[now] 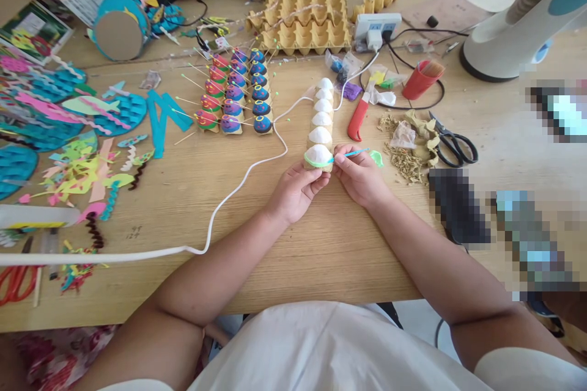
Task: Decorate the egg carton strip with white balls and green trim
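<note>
A strip of egg carton with several white-covered domes [322, 118] runs away from me in the middle of the table. A light green band [316, 164] curves round the base of the nearest dome. My left hand [296, 190] pinches the near end of the strip from the left. On the right, my right hand [360, 176] holds a thin blue tool [352, 153], its tip touching the green band at the dome's right side. A small green lump [376, 158] lies just past my right fingers.
Painted carton strips [235, 93] with pins stand behind left. A white cable [243, 182] crosses the table. Right lie a red knife [358, 118], black scissors [454, 143] and carton scraps [411, 145]. A power strip [376, 23] and egg trays [305, 21] are farther back.
</note>
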A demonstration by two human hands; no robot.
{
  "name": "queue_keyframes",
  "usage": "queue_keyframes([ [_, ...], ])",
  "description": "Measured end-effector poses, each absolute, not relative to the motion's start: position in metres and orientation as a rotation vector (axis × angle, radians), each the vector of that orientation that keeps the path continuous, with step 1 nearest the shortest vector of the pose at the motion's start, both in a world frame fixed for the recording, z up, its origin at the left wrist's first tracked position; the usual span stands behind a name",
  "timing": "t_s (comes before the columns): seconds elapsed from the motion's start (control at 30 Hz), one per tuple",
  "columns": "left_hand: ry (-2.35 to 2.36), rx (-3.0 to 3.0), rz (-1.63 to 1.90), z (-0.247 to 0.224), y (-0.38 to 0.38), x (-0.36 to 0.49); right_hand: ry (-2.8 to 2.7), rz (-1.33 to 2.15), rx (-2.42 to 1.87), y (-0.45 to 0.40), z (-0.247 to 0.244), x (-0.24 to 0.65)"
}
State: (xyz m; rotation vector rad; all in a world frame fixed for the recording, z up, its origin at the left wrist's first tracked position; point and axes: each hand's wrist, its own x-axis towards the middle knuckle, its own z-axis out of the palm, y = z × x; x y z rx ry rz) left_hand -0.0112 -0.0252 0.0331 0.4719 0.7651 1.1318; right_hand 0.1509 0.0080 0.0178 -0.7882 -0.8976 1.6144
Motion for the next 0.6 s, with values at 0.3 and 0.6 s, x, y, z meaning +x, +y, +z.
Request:
queue_keyframes([
  [0.3,0.755,0.48,1.137,0.0317,-0.0247,-0.0116,-0.755,1.694,-0.746,0.0064,0.0198,0.1518],
  [0.6,0.733,0.48,1.132,0.0324,-0.0256,-0.0119,-0.768,1.735,-0.759,0.0075,0.0191,0.1526],
])
